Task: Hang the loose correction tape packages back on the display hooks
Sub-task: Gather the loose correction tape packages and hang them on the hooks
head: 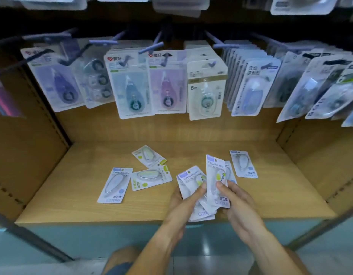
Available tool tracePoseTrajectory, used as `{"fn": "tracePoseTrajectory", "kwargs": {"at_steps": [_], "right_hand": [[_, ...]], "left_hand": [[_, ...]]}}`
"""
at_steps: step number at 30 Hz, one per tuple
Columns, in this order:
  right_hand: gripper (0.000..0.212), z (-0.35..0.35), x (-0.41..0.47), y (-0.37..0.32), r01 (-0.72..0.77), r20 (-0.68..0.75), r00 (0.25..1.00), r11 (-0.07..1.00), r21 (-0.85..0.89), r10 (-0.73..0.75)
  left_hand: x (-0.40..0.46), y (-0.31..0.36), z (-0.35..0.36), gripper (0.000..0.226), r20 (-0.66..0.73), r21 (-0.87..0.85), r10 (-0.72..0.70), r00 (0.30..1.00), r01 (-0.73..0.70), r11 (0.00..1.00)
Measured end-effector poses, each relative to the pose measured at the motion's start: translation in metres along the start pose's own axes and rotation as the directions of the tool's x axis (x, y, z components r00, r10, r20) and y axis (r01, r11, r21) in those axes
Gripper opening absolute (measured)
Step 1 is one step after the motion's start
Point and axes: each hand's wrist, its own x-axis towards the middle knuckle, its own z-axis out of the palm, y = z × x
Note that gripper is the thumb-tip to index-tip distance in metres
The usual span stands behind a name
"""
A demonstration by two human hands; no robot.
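Several loose correction tape packages lie on the wooden shelf (270, 199): one with a blue dot (115, 184) at the left, two green-marked ones (149, 157) (150, 177) near the middle, and one (244, 164) at the right. My left hand (184, 205) grips a small stack of packages (191, 183) above the shelf's front. My right hand (234, 199) pinches an upright package (217, 179) beside that stack. Another package (230, 171) lies partly hidden behind it. Purple display hooks (149, 48) stick out above.
Rows of carded correction tapes hang from the hooks, among them a teal one (132, 86), a pink one (167, 86) and a white 8m one (206, 88). Wooden side walls (23, 155) close the shelf left and right. My knees show below the shelf edge.
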Motion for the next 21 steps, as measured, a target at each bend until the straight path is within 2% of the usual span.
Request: {"fn": "tracePoseTrajectory", "kwargs": {"at_steps": [3,5,10,14,17,19,21], "right_hand": [[0.032,-0.004,0.007,0.012,-0.023,0.017,1.0,1.0,0.01,0.023],[0.032,-0.003,0.009,0.017,-0.039,0.024,0.999,0.999,0.01,0.039],[0.026,-0.001,0.011,0.01,-0.065,0.135,0.989,0.998,-0.012,0.066],[0.03,0.001,0.017,0.005,-0.082,0.148,0.986,0.996,0.038,0.075],[0.03,-0.002,0.017,0.003,-0.072,0.136,0.989,0.995,0.072,0.061],[0.029,-0.001,0.015,0.001,-0.02,0.137,0.99,1.0,0.015,0.018],[0.026,0.006,0.011,-0.002,0.056,0.153,0.987,0.995,-0.086,-0.042]], "left_hand": [[0.002,-0.001,0.008,0.032,-0.083,0.076,0.059,0.995,-0.053,0.996],[0.004,-0.002,0.008,0.041,-0.151,0.08,0.08,0.985,-0.068,0.994],[0.005,-0.011,0.011,0.044,-0.291,-0.022,0.096,0.952,-0.107,0.994],[0.008,-0.01,0.011,0.064,-0.313,-0.09,0.051,0.948,-0.083,0.992],[0.008,-0.005,0.01,0.055,-0.296,-0.148,-0.004,0.955,-0.042,0.988],[0.008,-0.003,0.009,0.048,-0.286,-0.155,-0.01,0.958,-0.036,0.987],[0.007,0.0,0.008,0.058,-0.259,-0.148,0.003,0.966,-0.043,0.988]]}}
